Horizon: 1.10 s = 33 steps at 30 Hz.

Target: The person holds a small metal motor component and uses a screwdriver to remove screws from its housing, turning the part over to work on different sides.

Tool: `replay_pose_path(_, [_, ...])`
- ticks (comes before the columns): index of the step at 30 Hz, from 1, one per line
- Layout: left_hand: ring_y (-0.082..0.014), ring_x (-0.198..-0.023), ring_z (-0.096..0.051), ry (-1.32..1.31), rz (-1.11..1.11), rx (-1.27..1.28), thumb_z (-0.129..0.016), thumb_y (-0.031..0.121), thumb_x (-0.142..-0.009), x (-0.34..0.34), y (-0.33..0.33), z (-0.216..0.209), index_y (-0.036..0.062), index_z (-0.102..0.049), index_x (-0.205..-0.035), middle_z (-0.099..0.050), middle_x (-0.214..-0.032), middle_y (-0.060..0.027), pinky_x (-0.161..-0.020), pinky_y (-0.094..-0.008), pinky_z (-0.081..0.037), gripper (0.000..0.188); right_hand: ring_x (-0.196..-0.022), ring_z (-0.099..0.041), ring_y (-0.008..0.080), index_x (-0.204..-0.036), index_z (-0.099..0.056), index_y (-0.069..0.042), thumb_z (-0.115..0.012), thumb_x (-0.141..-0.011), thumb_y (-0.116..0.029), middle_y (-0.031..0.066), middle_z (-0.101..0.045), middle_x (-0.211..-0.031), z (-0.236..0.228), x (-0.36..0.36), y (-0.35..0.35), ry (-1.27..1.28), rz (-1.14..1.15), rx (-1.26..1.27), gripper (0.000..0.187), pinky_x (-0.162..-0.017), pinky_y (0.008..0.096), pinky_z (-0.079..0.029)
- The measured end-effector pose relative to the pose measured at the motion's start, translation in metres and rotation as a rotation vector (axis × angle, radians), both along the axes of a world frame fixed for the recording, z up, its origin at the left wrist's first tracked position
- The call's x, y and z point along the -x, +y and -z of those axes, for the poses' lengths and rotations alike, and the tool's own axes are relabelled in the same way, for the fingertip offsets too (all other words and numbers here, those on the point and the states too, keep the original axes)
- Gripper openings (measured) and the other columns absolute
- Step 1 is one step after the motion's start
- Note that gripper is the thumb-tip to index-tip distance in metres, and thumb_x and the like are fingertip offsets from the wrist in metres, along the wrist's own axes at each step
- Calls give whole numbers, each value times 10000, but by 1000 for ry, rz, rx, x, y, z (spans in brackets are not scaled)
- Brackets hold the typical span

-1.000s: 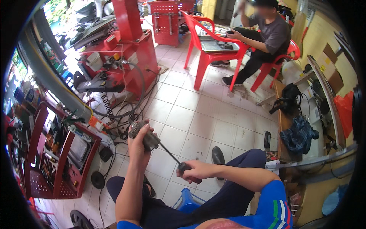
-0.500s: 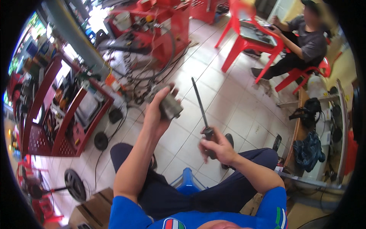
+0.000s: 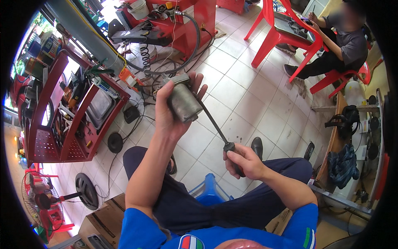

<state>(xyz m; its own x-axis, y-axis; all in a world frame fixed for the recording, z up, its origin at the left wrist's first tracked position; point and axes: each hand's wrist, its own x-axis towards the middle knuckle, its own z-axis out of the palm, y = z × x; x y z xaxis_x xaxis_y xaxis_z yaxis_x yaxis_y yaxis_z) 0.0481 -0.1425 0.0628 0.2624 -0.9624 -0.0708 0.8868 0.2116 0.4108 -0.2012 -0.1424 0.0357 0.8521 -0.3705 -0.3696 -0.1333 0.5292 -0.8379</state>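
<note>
A black-handled screwdriver (image 3: 215,128) with a thin dark shaft sits in the closed right hand (image 3: 245,162), thumb along the handle. Beyond it, a dull grey, mottled metal cylinder (image 3: 183,103) lies in the half-curled left hand (image 3: 169,120), thumb nearest, fingers round the far side. Half a second ago the shaft stood clear; now its far end reaches the cylinder's side, contact unclear.
</note>
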Motion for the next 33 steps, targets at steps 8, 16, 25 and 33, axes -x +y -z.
replay_pose_path(8, [-291, -1311, -496, 3, 25, 0, -658, 337, -879, 1, 2, 5, -12, -495, -1239, -572, -1292, -144, -1179, -487, -338, 527, -496, -489, 109, -1017, -502, -24, -458, -1051, -320, 41, -532, -656, 1, -2, 1, 9, 9, -16, 301, -454, 248, -394])
replay_pose_path(16, [-278, -1292, -518, -56, 53, -35, -652, 344, -869, 8, 3, 5, 27, -503, -1247, -575, -1299, -139, -1177, -510, -333, 516, -496, -497, 111, -1013, -504, -30, -460, -1050, -331, 38, -527, -655, 0, -3, 0, 20, 16, -16, 306, -446, 246, -388])
replay_pose_path(25, [-272, -1287, -525, -8, 23, -33, -638, 348, -876, 7, 1, 4, 14, -511, -1231, -586, -1285, -132, -1185, -519, -315, 504, -488, -506, 109, -1014, -505, -29, -461, -1048, -353, 37, -539, -659, 3, -3, 1, 12, 14, -5, 329, -443, 243, -386])
replay_pose_path(33, [-269, -1302, -513, -47, 29, -4, -652, 369, -868, 4, 3, 8, 1, -521, -1223, -577, -1307, -132, -1194, -523, -293, 528, -485, -503, 115, -1011, -508, -31, -459, -1050, -360, 39, -528, -651, 1, -4, 2, 13, 20, -12, 336, -448, 248, -403])
